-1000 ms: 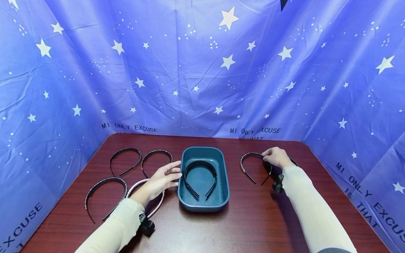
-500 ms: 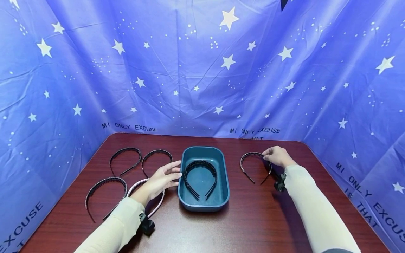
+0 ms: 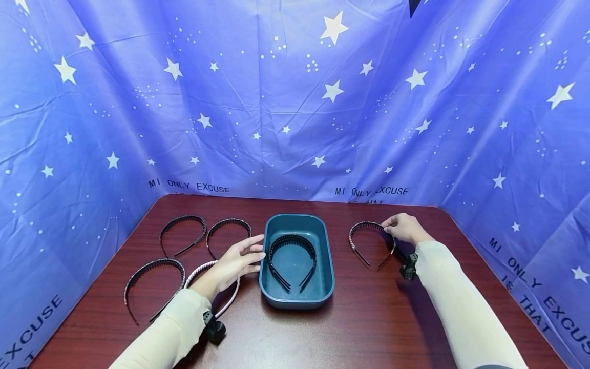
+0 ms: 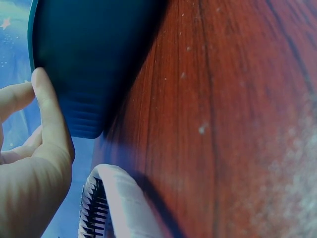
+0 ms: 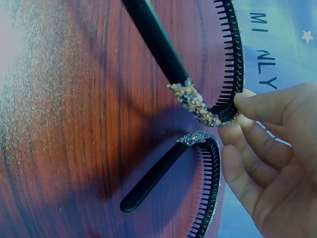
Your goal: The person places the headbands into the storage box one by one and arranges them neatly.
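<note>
In the head view, my right hand point(image 3: 406, 228) pinches one side of a toothed black headband point(image 3: 367, 224) at the table's right. Thumb and fingertips meet on it near a glittery, beaded stretch, as the right wrist view shows. Just below it there, a second beaded headband point(image 5: 213, 178) lies beside the fingers; the hand and sleeve cover it in the head view. My left hand point(image 3: 235, 266) reaches the left rim of a teal bin point(image 3: 329, 266) with extended fingers. Its thumb rests against the bin's outer wall point(image 4: 89, 69). Inside the bin lie black headbands point(image 3: 295, 238), nested together.
Left of the bin, several headbands lie on the dark red wooden table point(image 3: 295, 338). A pink-wrapped headband point(image 4: 124, 198) sits partly under my left wrist; a black one point(image 3: 159, 261) lies farther left. A blue star-print curtain point(image 3: 286, 102) surrounds the table.
My right hand has shifted slightly right and away, and the pinched headband's free ends have swung a little left. The second headband has gone out of sight behind it. My left hand stays put.
</note>
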Tool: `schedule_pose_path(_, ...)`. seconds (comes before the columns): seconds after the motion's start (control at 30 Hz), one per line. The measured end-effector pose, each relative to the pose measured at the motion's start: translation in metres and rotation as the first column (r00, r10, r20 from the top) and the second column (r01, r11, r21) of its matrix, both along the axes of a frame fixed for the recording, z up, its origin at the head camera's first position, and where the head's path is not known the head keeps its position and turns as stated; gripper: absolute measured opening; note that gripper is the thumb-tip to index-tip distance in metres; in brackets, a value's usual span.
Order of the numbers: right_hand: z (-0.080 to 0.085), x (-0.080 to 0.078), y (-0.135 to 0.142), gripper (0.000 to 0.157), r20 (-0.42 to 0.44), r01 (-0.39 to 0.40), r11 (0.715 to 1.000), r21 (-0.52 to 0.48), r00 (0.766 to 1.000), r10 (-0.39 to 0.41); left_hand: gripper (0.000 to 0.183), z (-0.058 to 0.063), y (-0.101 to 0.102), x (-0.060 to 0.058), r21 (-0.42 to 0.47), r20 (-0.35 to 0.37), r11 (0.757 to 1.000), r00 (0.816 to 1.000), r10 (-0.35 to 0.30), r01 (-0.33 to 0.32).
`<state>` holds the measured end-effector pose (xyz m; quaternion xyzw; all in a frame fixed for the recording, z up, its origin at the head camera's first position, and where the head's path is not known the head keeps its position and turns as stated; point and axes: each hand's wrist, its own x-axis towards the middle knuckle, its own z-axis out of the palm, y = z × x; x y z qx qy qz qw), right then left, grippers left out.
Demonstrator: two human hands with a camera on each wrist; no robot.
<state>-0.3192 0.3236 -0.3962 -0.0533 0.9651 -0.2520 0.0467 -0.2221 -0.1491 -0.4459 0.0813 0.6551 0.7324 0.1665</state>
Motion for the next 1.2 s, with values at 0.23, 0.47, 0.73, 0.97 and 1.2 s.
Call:
schedule_pose_path(0.23, 0.004, -0.001, 0.001, 0.022, 0.022, 0.007, 0.999, -0.031, 1.000, -0.006, 0.065, -0.001, 0.001, -0.001, 0.001, 0.000, 1.000, 1.000, 0.004, -0.004)
schedule_pose_path(0.47, 0.009, -0.001, 0.001, 0.019, 0.023, -0.024, 0.999, -0.031, 0.999, 0.025, 0.065, -0.002, 0.002, -0.002, 0.030, -0.011, 1.000, 1.000, 0.001, -0.001)
schedule_pose_path(0.73, 0.015, 0.001, 0.000, 0.019, 0.040, -0.076, 0.997, -0.032, 0.996, 0.077, 0.065, -0.003, 0.001, -0.002, 0.025, -0.009, 1.000, 1.000, 0.002, -0.002)
schedule_pose_path(0.97, 0.018, 0.000, 0.000, 0.020, 0.046, -0.094, 0.995, -0.028, 0.994, 0.096, 0.065, -0.002, 0.001, -0.002, 0.022, -0.008, 1.000, 1.000, 0.004, -0.003)
schedule_pose_path(1.2, 0.023, 0.003, -0.004, 0.020, 0.016, -0.132, 0.991, -0.030, 0.991, 0.132, 0.064, -0.002, 0.002, -0.001, 0.019, -0.003, 1.000, 1.000, 0.008, -0.008)
